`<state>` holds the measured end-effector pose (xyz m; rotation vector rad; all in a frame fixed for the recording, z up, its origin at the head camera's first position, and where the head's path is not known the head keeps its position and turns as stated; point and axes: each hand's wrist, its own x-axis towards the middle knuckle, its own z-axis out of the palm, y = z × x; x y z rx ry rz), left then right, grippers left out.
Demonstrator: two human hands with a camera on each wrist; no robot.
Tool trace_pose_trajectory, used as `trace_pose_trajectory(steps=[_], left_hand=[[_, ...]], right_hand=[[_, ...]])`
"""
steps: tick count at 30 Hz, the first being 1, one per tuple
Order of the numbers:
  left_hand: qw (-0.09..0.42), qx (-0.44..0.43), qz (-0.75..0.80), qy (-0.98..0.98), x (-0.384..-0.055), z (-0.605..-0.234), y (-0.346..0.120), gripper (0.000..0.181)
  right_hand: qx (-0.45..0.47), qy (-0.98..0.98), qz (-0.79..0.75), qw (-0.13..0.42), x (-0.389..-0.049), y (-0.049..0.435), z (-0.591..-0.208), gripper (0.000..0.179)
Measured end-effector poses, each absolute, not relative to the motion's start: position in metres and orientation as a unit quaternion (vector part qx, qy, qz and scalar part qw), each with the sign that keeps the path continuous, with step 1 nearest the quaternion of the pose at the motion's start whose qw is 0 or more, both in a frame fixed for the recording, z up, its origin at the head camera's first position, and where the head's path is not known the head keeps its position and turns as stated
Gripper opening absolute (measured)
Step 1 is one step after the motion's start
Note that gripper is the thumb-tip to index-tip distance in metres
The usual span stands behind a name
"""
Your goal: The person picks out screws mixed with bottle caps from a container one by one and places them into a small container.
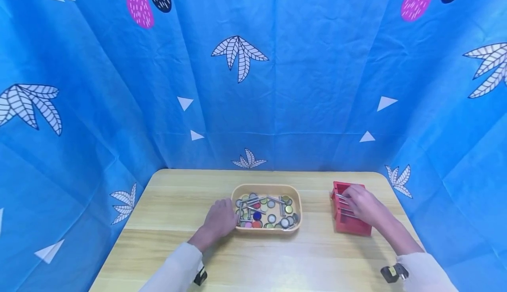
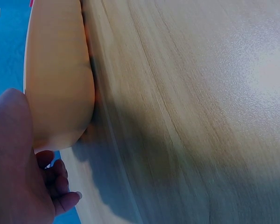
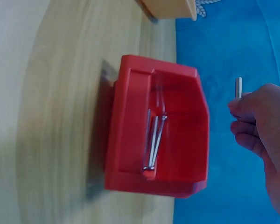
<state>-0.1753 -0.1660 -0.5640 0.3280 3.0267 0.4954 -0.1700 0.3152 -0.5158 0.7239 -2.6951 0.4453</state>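
Observation:
My left hand (image 1: 222, 217) grips the left end of a tan oval tray (image 1: 266, 186). In the left wrist view its thumb (image 2: 11, 109) lies along the tray wall (image 2: 60, 70) and the fingers curl by the rounded end. Inside the tray lie several bottle caps (image 1: 271, 218) and silver bolts (image 1: 256, 210). Over the red bin (image 1: 352, 228), at the right, my right hand (image 1: 364, 206) pinches a silver bolt (image 3: 238, 87) between thumb and forefinger, its blunt end sticking out. Several similar bolts (image 3: 154, 142) lie in the bin.
The tray and bin stand apart on a light wooden table (image 1: 317, 261). A blue patterned curtain (image 1: 309, 85) hangs behind and along both sides. Small black devices (image 1: 390, 273) are worn on the wrists.

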Motion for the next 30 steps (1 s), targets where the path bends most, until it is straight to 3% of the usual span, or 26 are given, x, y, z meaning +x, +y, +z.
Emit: trace_pose_trajectory(steps=[20,30], left_hand=[[0.012,0.121,0.159,0.98,-0.175,-0.565,-0.168,0.028],[0.027,0.113,0.156,0.981,-0.176,-0.565,-0.167,0.028]], right_hand=[[0.193,-0.971,0.118,0.078,-0.169,0.33,-0.533,0.019],[0.215,-0.971,0.062,0.084,-0.173,0.33,-0.542,0.015]])
